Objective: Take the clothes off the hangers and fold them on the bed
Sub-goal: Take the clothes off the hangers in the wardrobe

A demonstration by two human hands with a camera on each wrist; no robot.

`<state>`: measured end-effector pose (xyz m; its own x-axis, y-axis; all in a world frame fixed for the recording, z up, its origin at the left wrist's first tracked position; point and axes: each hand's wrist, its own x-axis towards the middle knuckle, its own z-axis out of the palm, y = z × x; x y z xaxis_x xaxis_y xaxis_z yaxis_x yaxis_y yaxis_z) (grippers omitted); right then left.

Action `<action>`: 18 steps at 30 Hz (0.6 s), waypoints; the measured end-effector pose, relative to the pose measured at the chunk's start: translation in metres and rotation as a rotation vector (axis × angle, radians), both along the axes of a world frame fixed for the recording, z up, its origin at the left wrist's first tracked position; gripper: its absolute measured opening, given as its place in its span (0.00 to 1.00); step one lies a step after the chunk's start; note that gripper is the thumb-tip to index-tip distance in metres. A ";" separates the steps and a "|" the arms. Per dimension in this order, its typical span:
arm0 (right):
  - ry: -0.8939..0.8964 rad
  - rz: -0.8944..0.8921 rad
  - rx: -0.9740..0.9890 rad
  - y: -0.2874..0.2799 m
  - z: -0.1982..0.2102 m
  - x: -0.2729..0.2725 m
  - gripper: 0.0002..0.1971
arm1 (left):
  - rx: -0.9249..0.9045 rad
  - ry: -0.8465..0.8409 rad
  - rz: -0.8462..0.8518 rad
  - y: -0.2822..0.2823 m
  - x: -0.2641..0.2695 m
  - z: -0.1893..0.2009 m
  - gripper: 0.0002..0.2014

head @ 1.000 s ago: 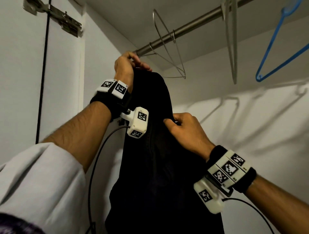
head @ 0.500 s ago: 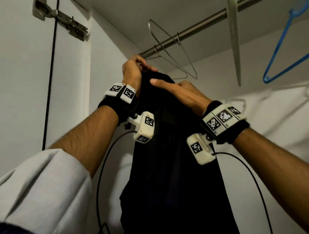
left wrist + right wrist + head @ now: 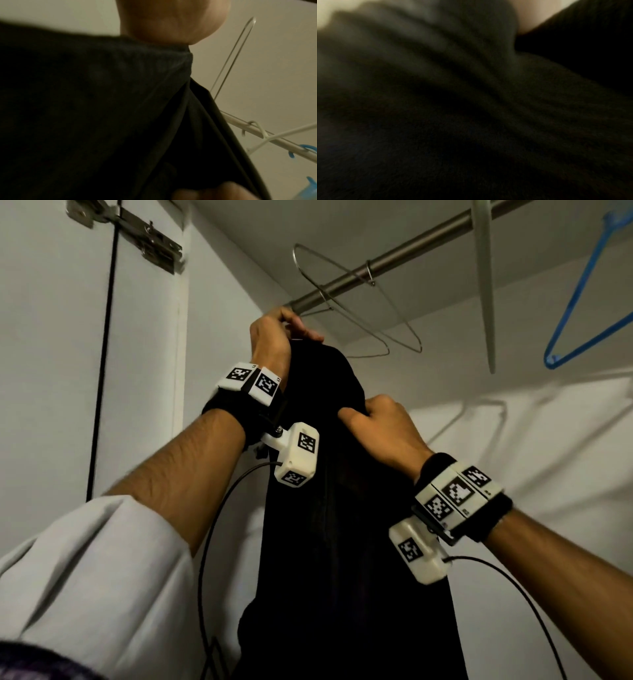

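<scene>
A black garment (image 3: 342,525) hangs long and dark in the middle of the head view, under the left end of the metal closet rod (image 3: 394,265). My left hand (image 3: 274,337) grips its top just below the rod, where its hanger is hidden by hand and cloth. Lower on the right side, my right hand (image 3: 376,422) pinches a fold of the fabric. The left wrist view shows the black garment (image 3: 102,108) bunched under my palm. Blurred black garment (image 3: 453,108) fills the right wrist view.
Two bare wire hangers (image 3: 359,313) hang on the rod beside my left hand, then a white hanger (image 3: 484,285) and a blue hanger (image 3: 589,302) further right. A closet side wall with a door hinge (image 3: 137,234) stands at the left; the back wall is behind.
My right hand dropped from the top of the garment, beside the left hand, to a lower spot on its right side and now pinches cloth there. The left hand stayed at the top.
</scene>
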<state>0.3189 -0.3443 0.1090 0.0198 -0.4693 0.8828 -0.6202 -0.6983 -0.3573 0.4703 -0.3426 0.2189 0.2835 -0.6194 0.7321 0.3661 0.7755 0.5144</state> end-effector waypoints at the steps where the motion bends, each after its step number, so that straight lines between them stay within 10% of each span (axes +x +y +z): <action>1: 0.006 0.003 0.008 0.002 -0.004 -0.002 0.23 | -0.002 0.001 -0.020 -0.001 0.002 0.001 0.11; 12: -0.093 0.179 0.240 0.016 0.037 -0.007 0.45 | -0.066 -0.027 0.030 0.002 -0.002 -0.005 0.15; 18: 0.005 0.004 0.124 0.006 0.041 0.015 0.19 | -0.076 -0.064 0.082 0.005 -0.005 -0.011 0.12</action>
<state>0.3344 -0.3382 0.1504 0.0264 -0.5749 0.8178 -0.6195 -0.6515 -0.4380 0.4656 -0.3373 0.2078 0.2819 -0.5380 0.7944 0.2687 0.8391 0.4730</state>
